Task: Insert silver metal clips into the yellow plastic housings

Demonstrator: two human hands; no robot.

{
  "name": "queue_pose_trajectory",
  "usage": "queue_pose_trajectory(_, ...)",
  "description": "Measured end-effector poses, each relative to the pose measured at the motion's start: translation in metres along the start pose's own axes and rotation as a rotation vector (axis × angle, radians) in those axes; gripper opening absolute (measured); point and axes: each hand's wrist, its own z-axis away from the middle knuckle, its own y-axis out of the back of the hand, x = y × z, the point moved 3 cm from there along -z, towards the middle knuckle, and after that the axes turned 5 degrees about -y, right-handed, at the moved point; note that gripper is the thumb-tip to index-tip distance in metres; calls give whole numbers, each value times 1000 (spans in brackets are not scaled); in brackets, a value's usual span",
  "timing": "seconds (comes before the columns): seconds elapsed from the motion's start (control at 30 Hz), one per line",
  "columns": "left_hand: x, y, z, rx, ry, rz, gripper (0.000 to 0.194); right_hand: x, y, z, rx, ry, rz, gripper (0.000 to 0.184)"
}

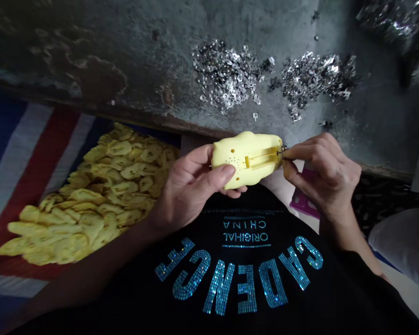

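Note:
My left hand (195,184) grips a yellow plastic toy shell (242,144) by its left end, thumb on top and fingers beneath. A long battery slot, a cluster of small holes and a few screw holes show on its upper face. At the shell's right end, my right hand (316,163) pinches a small metal contact plate (283,149) between thumb and forefinger, at the end of the slot. The fingertips partly hide the plate, and I cannot tell how far it sits in the slot.
On the grey metal table lie one heap of small metal plates (226,77), a second heap of metal pieces (316,77) and more metal parts (401,21) at far right. Many yellow shells (118,186) are piled at left on striped cloth (31,139). A purple object (305,204) is below my right hand.

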Motion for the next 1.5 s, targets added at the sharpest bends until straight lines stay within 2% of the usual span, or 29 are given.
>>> queue_pose_trajectory(0.17, -3, 1, 1, -15, -5, -14, 38, -7, 1, -2, -33, 23, 111, 25)
queue_pose_trajectory(0.37, -4, 0, 4, -20, -12, -16, 32, -12, -3, -3, -37, 73, 198, 31)
queue_pose_trajectory(0.5, -4, 1, 2, -1, 7, 17, 38, -13, -3, 0, -17, 47, 136, 34)
queue_pose_trajectory(0.67, -4, 0, 0, 20, 37, 71, 42, -9, 0, 8, 34, -9, 34, 54)
queue_pose_trajectory(0.83, -1, -2, 0, 10, 57, 102, 37, -9, -4, 16, 104, 84, 190, 40)
queue_pose_trajectory(0.93, -2, -1, 1, -5, 54, 87, 37, -11, -6, 17, 112, 83, 184, 40)
queue_pose_trajectory(1.0, -4, 0, 2, -23, 37, 79, 37, -11, -5, 16, 118, 34, 114, 40)
queue_pose_trajectory(1.1, -4, 0, 5, -50, -10, 59, 31, 0, -3, 13, 86, -155, -123, 30)
queue_pose_trajectory(1.17, -3, -1, 7, -64, -57, 24, 26, 13, -5, 10, 8, -310, -336, 29)
queue_pose_trajectory(1.23, 1, -3, 10, -71, -121, -58, 18, 25, -12, 6, -98, -413, -547, 39)
queue_pose_trajectory(1.3, 4, -5, 12, -83, -197, -173, 16, 31, -18, 2, -178, -455, -699, 43)
queue_pose_trajectory(1.37, 6, -7, 14, -129, -274, -269, 16, 33, -22, 0, -201, -456, -763, 42)
queue_pose_trajectory(1.43, 7, -8, 15, -213, -332, -321, 19, 32, -24, 1, -160, -438, -762, 42)
queue_pose_trajectory(1.5, 7, -7, 15, -294, -354, -330, 31, 29, -24, 7, -90, -409, -751, 44)
